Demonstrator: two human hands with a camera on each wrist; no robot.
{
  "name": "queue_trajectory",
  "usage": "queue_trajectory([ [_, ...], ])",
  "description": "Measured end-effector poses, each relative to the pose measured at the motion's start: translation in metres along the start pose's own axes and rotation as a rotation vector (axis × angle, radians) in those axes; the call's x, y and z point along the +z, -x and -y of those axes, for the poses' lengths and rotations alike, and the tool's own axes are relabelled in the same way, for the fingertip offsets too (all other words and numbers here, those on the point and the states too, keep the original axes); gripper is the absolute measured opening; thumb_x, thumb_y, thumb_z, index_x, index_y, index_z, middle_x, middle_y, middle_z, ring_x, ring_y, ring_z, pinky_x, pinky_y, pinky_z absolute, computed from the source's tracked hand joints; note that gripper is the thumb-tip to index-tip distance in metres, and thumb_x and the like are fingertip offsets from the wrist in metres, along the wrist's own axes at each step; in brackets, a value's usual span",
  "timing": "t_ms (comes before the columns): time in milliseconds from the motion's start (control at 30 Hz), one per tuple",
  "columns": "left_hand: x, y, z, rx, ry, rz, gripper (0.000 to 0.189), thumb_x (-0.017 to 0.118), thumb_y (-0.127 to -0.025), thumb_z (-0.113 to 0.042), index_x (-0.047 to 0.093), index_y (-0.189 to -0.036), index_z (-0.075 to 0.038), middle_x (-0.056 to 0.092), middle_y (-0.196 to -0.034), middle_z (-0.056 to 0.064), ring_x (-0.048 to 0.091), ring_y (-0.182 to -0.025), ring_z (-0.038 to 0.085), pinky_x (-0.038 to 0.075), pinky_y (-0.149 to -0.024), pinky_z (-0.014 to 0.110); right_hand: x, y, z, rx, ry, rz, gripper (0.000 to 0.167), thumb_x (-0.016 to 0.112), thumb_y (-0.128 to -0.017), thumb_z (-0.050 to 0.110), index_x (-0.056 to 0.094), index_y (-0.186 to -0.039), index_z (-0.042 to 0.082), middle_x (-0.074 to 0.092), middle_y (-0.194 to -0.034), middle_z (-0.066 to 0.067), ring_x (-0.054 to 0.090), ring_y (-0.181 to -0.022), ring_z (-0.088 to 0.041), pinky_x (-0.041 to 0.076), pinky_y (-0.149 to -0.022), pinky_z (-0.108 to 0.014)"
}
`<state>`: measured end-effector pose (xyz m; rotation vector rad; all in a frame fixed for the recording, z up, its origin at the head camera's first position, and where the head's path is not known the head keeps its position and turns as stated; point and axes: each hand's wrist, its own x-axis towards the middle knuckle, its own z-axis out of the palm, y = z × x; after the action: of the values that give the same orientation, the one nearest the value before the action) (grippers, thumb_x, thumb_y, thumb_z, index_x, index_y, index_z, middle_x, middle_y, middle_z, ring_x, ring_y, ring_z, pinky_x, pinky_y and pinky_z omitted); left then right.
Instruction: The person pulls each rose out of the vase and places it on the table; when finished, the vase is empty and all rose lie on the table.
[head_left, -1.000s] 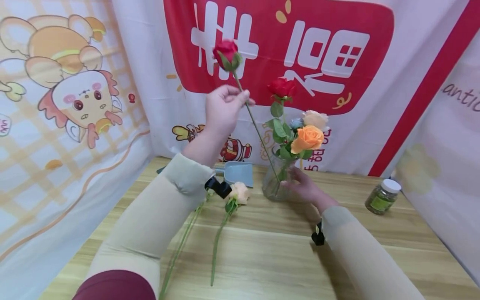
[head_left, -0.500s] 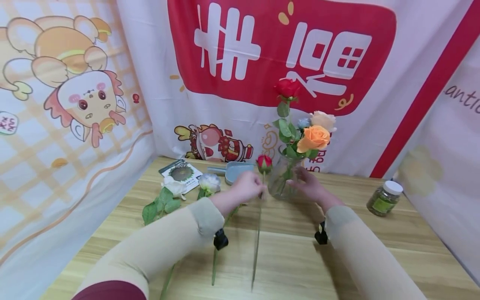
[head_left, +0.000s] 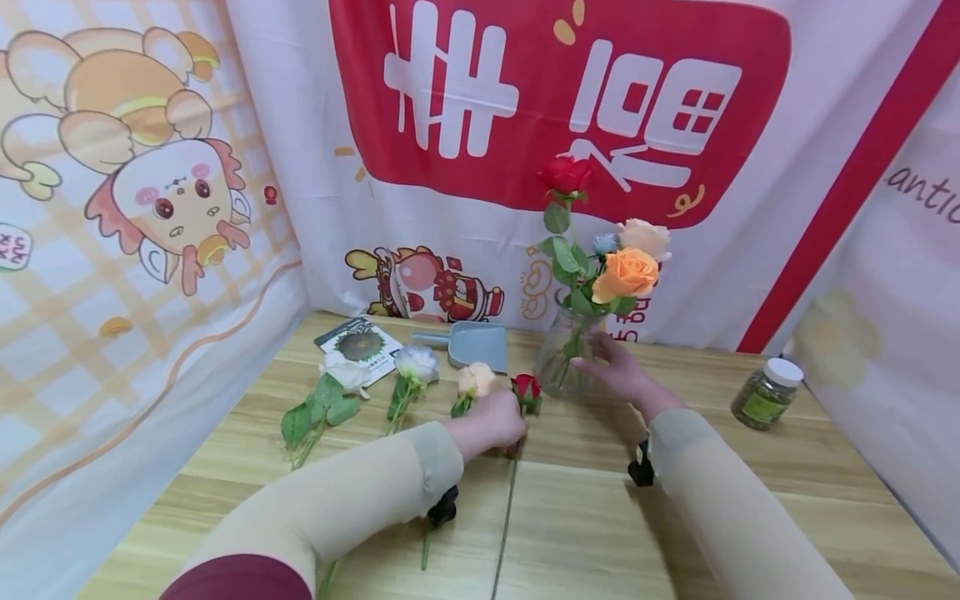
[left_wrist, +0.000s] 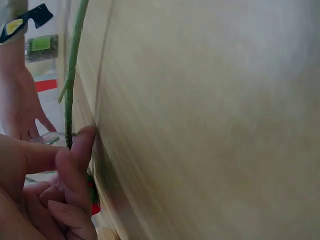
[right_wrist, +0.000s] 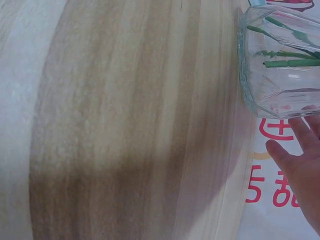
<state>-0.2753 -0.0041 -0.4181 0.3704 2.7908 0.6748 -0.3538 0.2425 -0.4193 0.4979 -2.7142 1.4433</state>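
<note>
My left hand (head_left: 489, 423) is low over the table, pinching the stem of a red rose (head_left: 527, 387) between thumb and fingers. In the left wrist view the green stem (left_wrist: 73, 65) runs up from the fingertips, close to the wood. My right hand (head_left: 621, 369) is beside the clear glass vase (head_left: 549, 367), its fingers extended at the side and its thumb apart in the right wrist view. The vase stands upright, holding another red rose (head_left: 566, 175), an orange rose (head_left: 628, 273), a peach rose (head_left: 647, 237) and a small blue bloom (head_left: 605, 243).
Left of my left hand lie a peach rose (head_left: 477, 379), a pale blue flower (head_left: 417, 364) and a white rose (head_left: 345, 372). Behind them are a blue-grey dustpan (head_left: 480, 343) and a printed packet (head_left: 362, 343). A white-lidded jar (head_left: 767, 395) stands at right; printed cloth (head_left: 420, 208) hangs behind.
My left hand has brought the red rose down from high beside the vase to the table, where it lies right of the peach rose. The right hand stays by the vase.
</note>
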Motion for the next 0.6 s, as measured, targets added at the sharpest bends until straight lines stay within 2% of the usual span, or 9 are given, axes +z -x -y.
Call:
queue_trajectory([
  [100, 0.001, -0.004, 0.000, -0.001, -0.035, 0.021, 0.037, 0.061, -0.092, -0.019, 0.065, -0.056, -0.011, 0.059, -0.050, -0.001, 0.054, -0.044, 0.014, 0.044, -0.047, 0.027, 0.000, 0.000, -0.002, 0.002, 0.005, 0.008, 0.068, 0.068, -0.095, 0.033, 0.038, -0.144, -0.003, 0.041, -0.146, -0.030, 0.038, -0.133, -0.049, 0.033, -0.107, -0.057],
  [233, -0.003, -0.007, -0.004, -0.005, -0.027, 0.009, 0.039, 0.066, -0.093, -0.029, 0.063, -0.058, -0.012, 0.058, -0.052, -0.002, 0.054, -0.046, 0.014, 0.045, -0.048, 0.027, 0.000, -0.001, -0.005, 0.015, -0.006, 0.018, 0.071, 0.068, -0.095, 0.037, 0.036, -0.146, -0.001, 0.039, -0.148, -0.029, 0.035, -0.135, -0.048, 0.032, -0.108, -0.057],
  [333, -0.014, -0.008, -0.012, 0.010, 0.034, -0.036, 0.036, 0.068, -0.092, -0.033, 0.059, -0.063, -0.013, 0.056, -0.058, -0.001, 0.052, -0.051, 0.015, 0.043, -0.051, 0.029, 0.000, 0.000, -0.006, 0.016, -0.016, 0.010, 0.073, 0.068, -0.094, 0.036, 0.035, -0.147, -0.002, 0.039, -0.148, -0.029, 0.035, -0.135, -0.048, 0.032, -0.108, -0.057],
  [433, -0.030, -0.017, -0.021, 0.001, 0.116, -0.069, 0.038, 0.064, -0.094, -0.033, 0.054, -0.062, -0.014, 0.051, -0.056, -0.002, 0.046, -0.049, 0.014, 0.039, -0.048, 0.029, 0.000, 0.000, -0.007, 0.015, -0.029, 0.009, 0.072, 0.068, -0.095, 0.035, 0.034, -0.147, -0.002, 0.038, -0.148, -0.028, 0.035, -0.136, -0.047, 0.033, -0.108, -0.056],
  [533, -0.051, -0.031, -0.030, 0.000, 0.222, -0.147, 0.039, 0.062, -0.096, -0.032, 0.049, -0.063, -0.015, 0.045, -0.055, -0.003, 0.041, -0.048, 0.013, 0.036, -0.046, 0.028, -0.001, -0.001, -0.006, 0.034, -0.052, 0.014, 0.074, 0.069, -0.094, 0.037, 0.034, -0.148, 0.001, 0.038, -0.150, -0.025, 0.034, -0.137, -0.044, 0.033, -0.109, -0.055],
  [600, -0.066, -0.040, -0.038, 0.026, 0.305, -0.241, 0.037, 0.062, -0.096, -0.032, 0.052, -0.065, -0.014, 0.048, -0.059, -0.004, 0.044, -0.051, 0.013, 0.039, -0.048, 0.028, -0.001, -0.001, -0.005, 0.036, -0.064, 0.020, 0.075, 0.069, -0.094, 0.037, 0.034, -0.149, 0.001, 0.037, -0.150, -0.025, 0.034, -0.138, -0.044, 0.033, -0.108, -0.055],
])
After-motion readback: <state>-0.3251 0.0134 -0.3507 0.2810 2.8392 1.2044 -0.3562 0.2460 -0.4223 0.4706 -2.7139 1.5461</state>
